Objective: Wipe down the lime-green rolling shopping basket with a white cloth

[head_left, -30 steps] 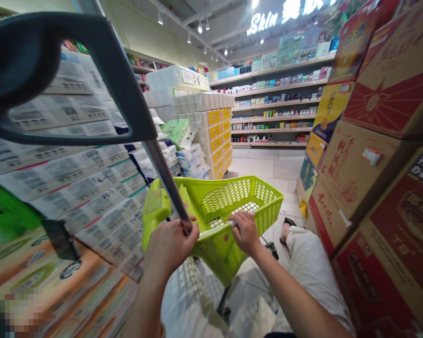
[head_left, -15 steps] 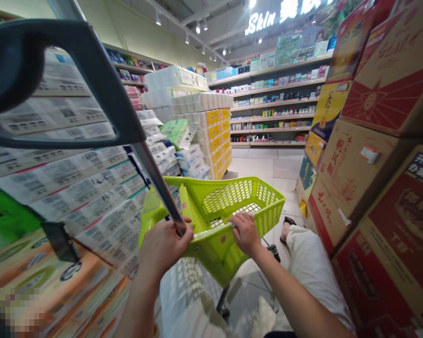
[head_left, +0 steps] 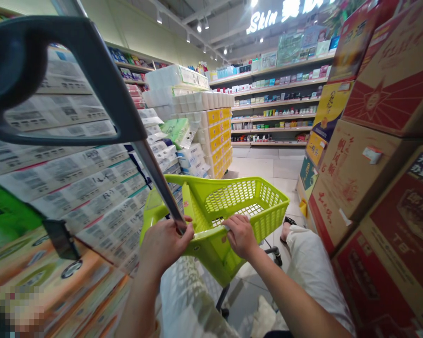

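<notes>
At far left, a green pack sits above orange cartons, with a black panel in front of them. White packs rise in a tall stack beside these. Before that stack looms a dark handle, its loop running out of view at the left edge, and from it a metal rod slants down to the right. The left hand is closed around the rod's lower end (how rod and cart join there is hidden by the fingers). The lime cart stands on the floor, centre, just beyond the hands, wheels showing beneath. The right hand grips its near rim, fingers curled over the top. Behind the cart are yellow-sided rolls, then shelves. A leg in pale trousers lies right of the cart, near stacked boxes.
</notes>
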Demonstrator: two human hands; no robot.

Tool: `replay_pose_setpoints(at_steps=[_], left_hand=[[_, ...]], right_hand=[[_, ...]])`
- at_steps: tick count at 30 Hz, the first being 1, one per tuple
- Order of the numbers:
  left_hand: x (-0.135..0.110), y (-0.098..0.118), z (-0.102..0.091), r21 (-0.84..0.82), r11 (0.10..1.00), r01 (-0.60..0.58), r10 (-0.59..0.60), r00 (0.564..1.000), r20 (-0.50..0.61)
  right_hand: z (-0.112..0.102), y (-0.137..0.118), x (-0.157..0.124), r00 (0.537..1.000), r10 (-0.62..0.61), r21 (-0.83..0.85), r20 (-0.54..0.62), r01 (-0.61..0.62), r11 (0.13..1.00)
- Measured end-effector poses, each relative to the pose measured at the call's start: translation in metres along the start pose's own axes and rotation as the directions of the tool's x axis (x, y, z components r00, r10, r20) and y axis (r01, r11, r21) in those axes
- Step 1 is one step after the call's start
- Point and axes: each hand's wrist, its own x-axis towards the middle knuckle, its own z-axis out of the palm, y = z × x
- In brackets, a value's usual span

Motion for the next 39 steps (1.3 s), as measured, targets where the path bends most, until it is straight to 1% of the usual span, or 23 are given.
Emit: replay_pose_setpoints(at_steps=[3, 5, 7, 9, 12, 14, 16, 18, 20, 23, 25, 26, 28, 30, 32, 34, 35, 37, 38, 39], left_hand=[[0.000, 0.000, 0.000, 0.006, 1.000, 0.015, -0.015, 1.000, -0.011], [0.000, 0.000, 0.001, 0.011, 1.000, 0.017, -0.017, 1.000, -0.014], [0.000, 0.001, 0.000, 0.010, 1.000, 0.016, -0.016, 1.000, -0.013], [0.000, 0.002, -0.001, 0.011, 1.000, 0.017, -0.016, 1.000, -0.011], [0.000, 0.001, -0.001, 0.024, 1.000, 0.012, -0.012, 1.000, -0.022], [0.001, -0.001, 0.000, 0.027, 1.000, 0.006, -0.006, 0.999, -0.033], [0.001, -0.003, 0.001, 0.013, 1.000, 0.001, 0.000, 1.000, -0.030], [0.001, -0.005, 0.001, -0.005, 1.000, -0.005, 0.005, 1.000, -0.017], [0.001, -0.006, 0.000, -0.014, 1.000, -0.009, 0.009, 1.000, -0.007], [0.001, -0.003, -0.001, -0.013, 1.000, 0.000, 0.000, 1.000, -0.012], [0.001, 0.000, -0.002, -0.014, 1.000, 0.010, -0.010, 1.000, -0.006], [0.001, 0.000, -0.003, -0.016, 1.000, 0.017, -0.017, 1.000, -0.003], [0.002, 0.000, -0.003, -0.015, 1.000, 0.024, -0.024, 1.000, -0.002], [0.003, -0.002, -0.002, -0.006, 1.000, 0.018, -0.019, 1.000, -0.011], [0.003, -0.004, -0.001, -0.003, 1.000, 0.008, -0.008, 1.000, -0.019], [0.004, -0.007, 0.000, -0.008, 1.000, 0.005, -0.005, 1.000, -0.015], [0.004, -0.008, 0.000, -0.011, 1.000, 0.007, -0.007, 1.000, -0.010], [0.004, -0.009, -0.001, -0.012, 1.000, 0.009, -0.009, 1.000, -0.006], [0.004, -0.009, -0.001, -0.007, 1.000, 0.007, -0.007, 1.000, -0.006], [0.005, -0.009, -0.001, 0.000, 1.000, 0.006, -0.006, 1.000, -0.010]], right_hand=[[-0.007, 0.027, -0.007, 0.996, 0.066, -0.053, -0.054, -0.069, 0.996], [-0.007, 0.032, -0.008, 0.987, 0.127, -0.054, -0.096, -0.132, 0.990], [-0.001, 0.021, -0.006, 0.966, 0.207, -0.025, -0.154, -0.213, 0.977], [0.008, 0.000, -0.002, 0.951, 0.245, 0.029, -0.186, -0.244, 0.969], [0.019, -0.032, 0.005, 0.973, 0.188, 0.099, -0.134, -0.176, 0.979], [0.020, -0.041, 0.008, 0.986, 0.139, 0.108, -0.097, -0.128, 0.986], [0.015, -0.036, 0.007, 0.998, 0.052, 0.086, -0.048, -0.048, 0.995], [0.007, -0.019, 0.004, 0.999, -0.034, 0.054, 0.003, 0.034, 0.998], [-0.001, 0.003, -0.002, 0.999, -0.045, 0.015, 0.005, 0.045, 0.999], [-0.008, 0.031, -0.009, 0.999, 0.013, -0.034, -0.039, -0.014, 0.999], [-0.007, 0.035, -0.010, 0.996, 0.061, -0.047, -0.066, -0.064, 0.997], [-0.005, 0.032, -0.009, 0.990, 0.103, -0.043, -0.093, -0.107, 0.993], [0.004, 0.016, -0.005, 0.967, 0.200, -0.007, -0.155, -0.204, 0.979], [0.013, -0.006, 0.000, 0.954, 0.242, 0.054, -0.176, -0.237, 0.970], [0.020, -0.024, 0.004, 0.970, 0.198, 0.094, -0.142, -0.186, 0.978], [0.021, -0.031, 0.006, 0.989, 0.113, 0.097, -0.093, -0.104, 0.990], [0.018, -0.029, 0.006, 0.996, 0.064, 0.084, -0.066, -0.059, 0.995], [0.010, -0.014, 0.003, 1.000, -0.024, 0.047, -0.013, 0.025, 0.999], [0.005, -0.004, 0.000, 0.999, -0.044, 0.025, 0.002, 0.044, 0.999], [0.000, 0.008, -0.003, 0.999, -0.039, 0.000, 0.001, 0.039, 0.999]])
